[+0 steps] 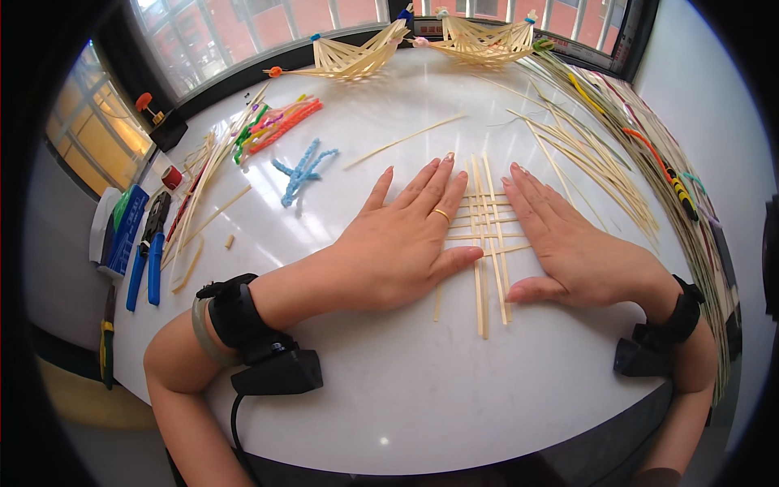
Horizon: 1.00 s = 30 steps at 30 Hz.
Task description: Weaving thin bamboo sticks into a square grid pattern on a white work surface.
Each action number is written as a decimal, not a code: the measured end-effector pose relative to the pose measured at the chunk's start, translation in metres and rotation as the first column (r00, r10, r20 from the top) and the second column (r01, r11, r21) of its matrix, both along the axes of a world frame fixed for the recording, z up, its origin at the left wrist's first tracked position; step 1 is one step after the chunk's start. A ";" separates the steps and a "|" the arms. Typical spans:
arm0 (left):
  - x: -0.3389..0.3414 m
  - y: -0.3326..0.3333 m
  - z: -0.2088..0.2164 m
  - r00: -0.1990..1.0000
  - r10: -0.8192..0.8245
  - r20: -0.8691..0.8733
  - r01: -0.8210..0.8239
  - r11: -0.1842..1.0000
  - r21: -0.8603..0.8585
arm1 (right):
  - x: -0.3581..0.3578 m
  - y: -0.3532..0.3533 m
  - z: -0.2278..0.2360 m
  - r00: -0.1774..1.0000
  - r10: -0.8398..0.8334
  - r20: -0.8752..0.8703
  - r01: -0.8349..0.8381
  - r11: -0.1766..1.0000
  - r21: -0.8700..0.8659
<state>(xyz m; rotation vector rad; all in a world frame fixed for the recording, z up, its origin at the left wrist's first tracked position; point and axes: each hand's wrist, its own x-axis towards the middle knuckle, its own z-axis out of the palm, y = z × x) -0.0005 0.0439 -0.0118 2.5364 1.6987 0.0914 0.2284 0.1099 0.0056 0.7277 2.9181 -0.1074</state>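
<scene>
A small lattice of pale bamboo strips [485, 235] lies flat on the white table, upright strips crossing over and under sideways ones. My left hand [406, 231] rests flat over its left side, fingers stretched away from me and thumb touching the near part of the weave. Over the right side lies my right hand [572, 243], its fingers straight and its thumb beside the lower ends of the upright strips. Both palms hide the ends of the sideways strips. Neither hand grips anything.
Two woven boat-shaped pieces [357, 58] stand by the window. Loose strips [600, 162] and long green stalks [690, 243] lie at right. At left are blue-handled pliers [148, 256], a blue box [126, 227], light-blue pipe cleaners [302, 172] and coloured ones [284, 126].
</scene>
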 end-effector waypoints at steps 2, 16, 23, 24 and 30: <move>0.000 -0.002 0.001 1.000 -0.009 -0.015 0.009 1.000 0.011 | 0.001 0.002 -0.001 1.000 0.003 -0.011 -0.003 1.000 -0.003; -0.006 0.001 0.010 0.957 -0.278 0.085 0.278 0.960 0.009 | -0.003 0.012 -0.005 0.990 0.067 -0.127 -0.071 0.997 -0.023; -0.011 0.007 0.006 0.941 -0.275 0.199 0.294 0.953 -0.075 | -0.009 0.010 -0.007 0.994 0.034 -0.108 -0.038 0.999 -0.034; -0.012 0.009 0.007 0.913 -0.260 0.313 0.300 0.950 -0.088 | -0.009 0.010 -0.007 0.993 0.035 -0.110 -0.039 0.999 -0.032; -0.026 -0.008 0.036 0.979 -0.144 -0.145 0.140 0.989 -0.038 | -0.007 0.004 0.008 0.997 -0.017 -0.081 0.009 0.995 -0.101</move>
